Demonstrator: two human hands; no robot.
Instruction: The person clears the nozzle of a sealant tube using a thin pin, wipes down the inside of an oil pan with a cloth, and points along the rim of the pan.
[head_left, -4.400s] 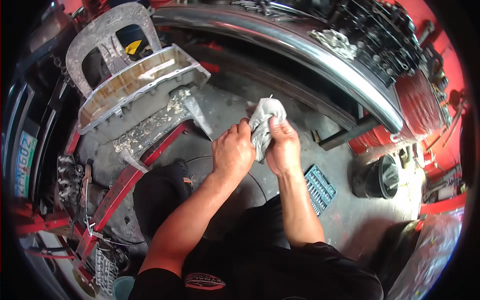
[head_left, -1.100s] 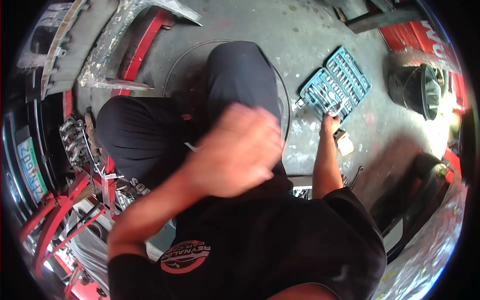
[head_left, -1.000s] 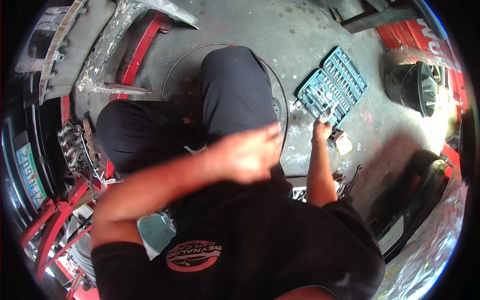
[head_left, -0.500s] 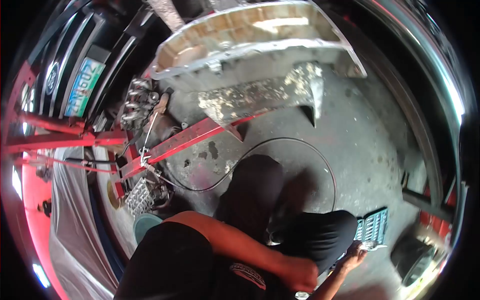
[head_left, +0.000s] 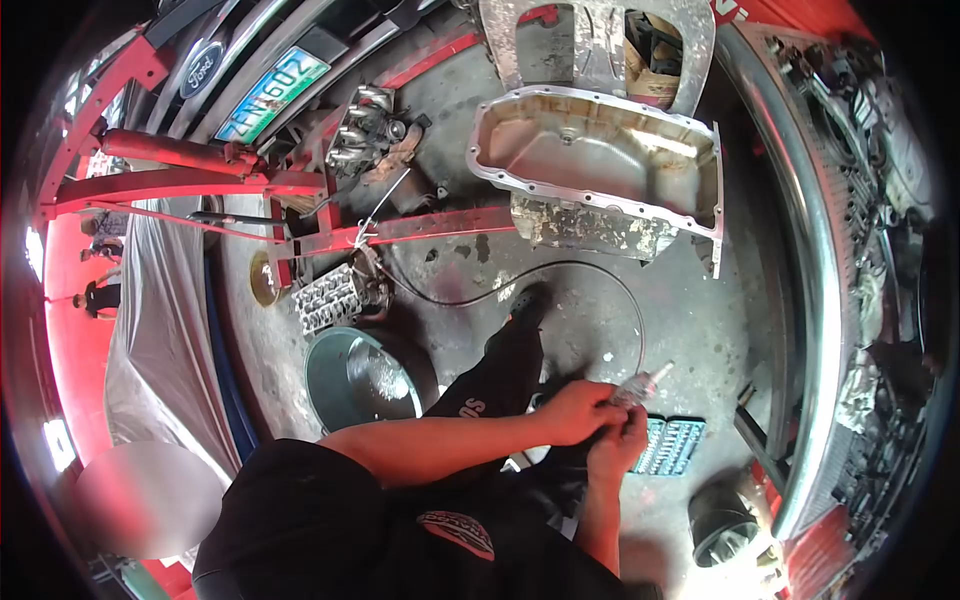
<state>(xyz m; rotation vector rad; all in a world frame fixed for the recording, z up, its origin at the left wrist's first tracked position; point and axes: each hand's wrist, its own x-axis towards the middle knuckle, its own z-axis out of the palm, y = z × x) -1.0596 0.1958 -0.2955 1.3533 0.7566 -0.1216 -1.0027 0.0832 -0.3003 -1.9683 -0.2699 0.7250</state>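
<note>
My left hand [head_left: 580, 412] and my right hand [head_left: 622, 440] meet in front of my lap, fingers closed around a small silvery tool with a pale tip [head_left: 638, 388]. Its exact kind does not show. A thin black hose [head_left: 612, 275] curves over the floor and runs up behind or to this tool; I cannot tell whether it is joined. Just beyond my right hand, a socket set in a blue case [head_left: 670, 446] lies opened on the floor. Ahead sits a metal oil pan [head_left: 570, 150], hollow side up, on a worn chair with peeling paint [head_left: 585, 232].
A red engine hoist [head_left: 420, 226] stretches across the floor. To the left are a green tub [head_left: 345, 385], a cylinder head [head_left: 328, 300] and a grey cover sheet [head_left: 150, 350]. A black bucket [head_left: 722, 525] stands at right, beside a chrome bumper [head_left: 825, 330].
My right hand has come in from beside the socket set, and my left hand has moved forward to meet it at the tool. My view has shifted, showing the oil pan's inside and the tub.
</note>
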